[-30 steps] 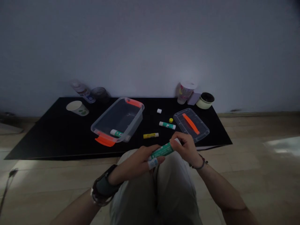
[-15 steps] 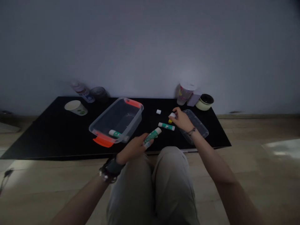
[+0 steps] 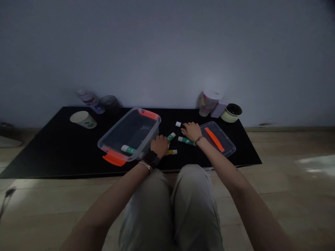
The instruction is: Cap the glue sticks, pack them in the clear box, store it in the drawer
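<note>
My left hand (image 3: 159,145) is back-up beside the right wall of a clear plastic box (image 3: 156,130), fingers curled over a green-and-white glue stick (image 3: 171,136). Just below those fingers a yellow-and-white stick (image 3: 172,152) lies partly covered. Low over the table, my right hand (image 3: 192,131) has its fingers bent down onto a small white cap (image 3: 183,132), mostly hidden. Another white cap (image 3: 178,124) stands left of its fingertips. A second green glue stick (image 3: 186,140) lies under the right wrist. Inside the box rests one more glue stick (image 3: 128,149).
A clear lid (image 3: 229,144) with an orange clip lies right of my right wrist. Along the back are a spray bottle (image 3: 90,101), a dark jar (image 3: 110,104), a plastic cup (image 3: 208,103) and a cream pot (image 3: 231,113). A paper cup (image 3: 83,119) stands at left.
My left hand has turned palm-down and moved up toward the box with the glue stick. The right hand has shifted left and lowered. The yellow-and-white stick now shows by my left hand.
</note>
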